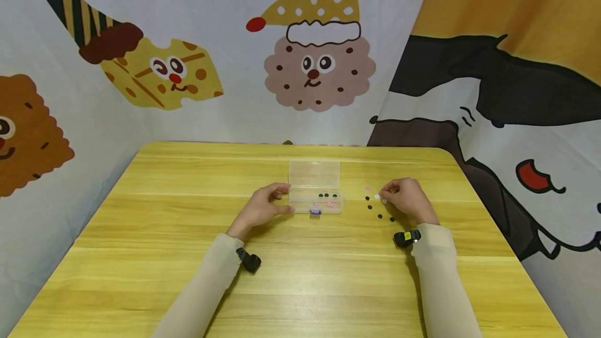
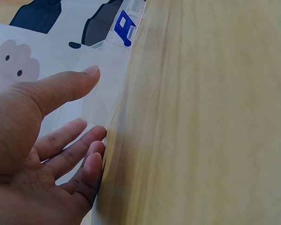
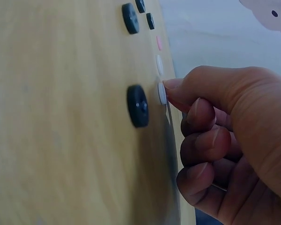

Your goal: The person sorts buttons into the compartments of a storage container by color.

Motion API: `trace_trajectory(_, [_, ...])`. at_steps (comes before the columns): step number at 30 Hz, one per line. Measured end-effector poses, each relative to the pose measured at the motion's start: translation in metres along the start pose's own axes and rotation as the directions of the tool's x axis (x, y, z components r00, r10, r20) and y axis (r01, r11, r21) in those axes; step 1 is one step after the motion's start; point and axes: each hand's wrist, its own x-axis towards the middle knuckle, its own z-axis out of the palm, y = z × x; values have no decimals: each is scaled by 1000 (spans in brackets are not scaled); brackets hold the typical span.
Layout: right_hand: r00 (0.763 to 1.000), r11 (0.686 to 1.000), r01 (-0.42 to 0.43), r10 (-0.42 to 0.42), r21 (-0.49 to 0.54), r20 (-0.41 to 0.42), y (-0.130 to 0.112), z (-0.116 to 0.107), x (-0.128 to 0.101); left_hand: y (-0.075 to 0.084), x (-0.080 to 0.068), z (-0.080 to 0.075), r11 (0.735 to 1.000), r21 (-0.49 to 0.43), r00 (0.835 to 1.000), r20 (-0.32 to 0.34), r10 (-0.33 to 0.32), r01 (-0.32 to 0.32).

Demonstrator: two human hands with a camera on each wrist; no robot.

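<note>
Sorting small buttons into a clear box seems to be about half done, judging from how things are lying on the wooden desk (image 1: 188, 286). The clear plastic box (image 1: 315, 186) is sitting open at the middle of the desk, lid tipped back, and it is already holding three black buttons (image 1: 327, 195) in a row with a couple of pink ones (image 1: 331, 204) just in front of them. The left hand (image 1: 263, 206) is steadying the box at its left end, thumb lying along the far wall and fingers loosely curved against the near wall (image 2: 103, 89), bracing it rather than clamping it. The right hand (image 1: 407, 200) is working to the right of the box among the loose buttons, its fingers curled and the thumb and forefinger pinching a white button (image 3: 162, 93) that is touching the desk. What is left is lying around that hand: several black buttons (image 1: 379, 216) are spread between box and hand, one of them (image 3: 137, 105) just beside the pinched button, and a second white button (image 3: 159, 64) and a pink button (image 1: 367, 189) are waiting farther out. By this count, roughly as many pieces are outside the box as inside it.
</note>
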Motion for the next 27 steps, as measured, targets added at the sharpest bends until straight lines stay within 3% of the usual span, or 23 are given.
trace_trajectory(27, [998, 998, -55, 56, 33, -10, -2, -1, -2, -1, 0, -1, 1000, 7, 1000, 6, 7, -7])
